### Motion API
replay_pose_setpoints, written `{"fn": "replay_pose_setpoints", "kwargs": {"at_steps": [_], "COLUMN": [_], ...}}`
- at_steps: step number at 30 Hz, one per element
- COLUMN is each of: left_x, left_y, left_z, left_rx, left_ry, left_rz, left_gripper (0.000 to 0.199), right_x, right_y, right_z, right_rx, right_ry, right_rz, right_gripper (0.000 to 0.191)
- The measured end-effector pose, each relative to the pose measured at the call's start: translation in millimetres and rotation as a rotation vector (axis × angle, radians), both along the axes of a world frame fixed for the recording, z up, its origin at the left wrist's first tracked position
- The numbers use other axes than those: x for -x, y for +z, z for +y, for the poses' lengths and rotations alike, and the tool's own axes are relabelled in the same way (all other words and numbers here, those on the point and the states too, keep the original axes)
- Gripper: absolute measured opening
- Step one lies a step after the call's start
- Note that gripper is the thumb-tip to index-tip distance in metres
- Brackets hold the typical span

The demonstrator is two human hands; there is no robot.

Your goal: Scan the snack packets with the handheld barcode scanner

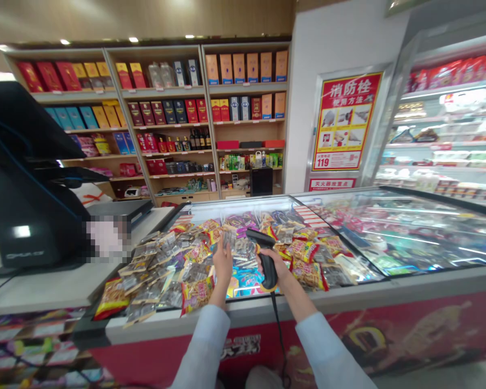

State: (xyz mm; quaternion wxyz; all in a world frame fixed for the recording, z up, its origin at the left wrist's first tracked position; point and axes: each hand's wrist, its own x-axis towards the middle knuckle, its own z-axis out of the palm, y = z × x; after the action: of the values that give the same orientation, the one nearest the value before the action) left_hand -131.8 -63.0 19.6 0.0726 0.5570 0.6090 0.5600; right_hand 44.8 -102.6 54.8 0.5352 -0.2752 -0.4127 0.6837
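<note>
Wrapped round the handle of a black barcode scanner (pixel 269 268), my right hand (pixel 281 266) holds it above the glass lid of a chest freezer, its head tilted toward the left. A cable runs down from the handle. My left hand (pixel 222 263) is closed, fingers upward, on a small clear snack packet (pixel 229 236) just left of the scanner head. Around both hands lie many packets: clear ones with dark contents (pixel 156 270) on the left, and red-and-yellow snack bags (pixel 197 293) on either side.
A black checkout terminal (pixel 28 200) stands on the white counter (pixel 60 286) at left. The chest freezer (pixel 372 283) stretches to the right. Behind it are shelves (pixel 162 93) of boxed goods, a red fire-hydrant poster (pixel 347 121) and a lit refrigerated display (pixel 449 135).
</note>
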Motion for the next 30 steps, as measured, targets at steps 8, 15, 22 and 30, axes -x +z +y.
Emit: {"fn": "replay_pose_setpoints", "kwargs": {"at_steps": [8,15,22,30], "left_x": [-52,-133,-150,-147], "left_y": [39.3,55.3,1.0,-12.5], "left_z": [26,39,29,25], "left_rx": [0.018,-0.042,-0.085,-0.135], "left_ry": [-0.206,-0.459,-0.449,-0.481], "left_rz": [-0.210,-0.226,0.210,0.369], "left_gripper": [0.039,0.040,0.038,0.043], "right_x": [-92,-201,-254,-256], "right_y": [50.8,30.0,-15.1,-28.0], "right_z": [-14,-12,-11,-1], "right_rx": [-0.102,-0.060,0.006,0.239], "right_ry": [-0.093,-0.378,-0.614,-0.600], "right_rz": [-0.024,0.086,0.220,0.091], "right_gripper": [0.026,0.024,0.025,0.018]}}
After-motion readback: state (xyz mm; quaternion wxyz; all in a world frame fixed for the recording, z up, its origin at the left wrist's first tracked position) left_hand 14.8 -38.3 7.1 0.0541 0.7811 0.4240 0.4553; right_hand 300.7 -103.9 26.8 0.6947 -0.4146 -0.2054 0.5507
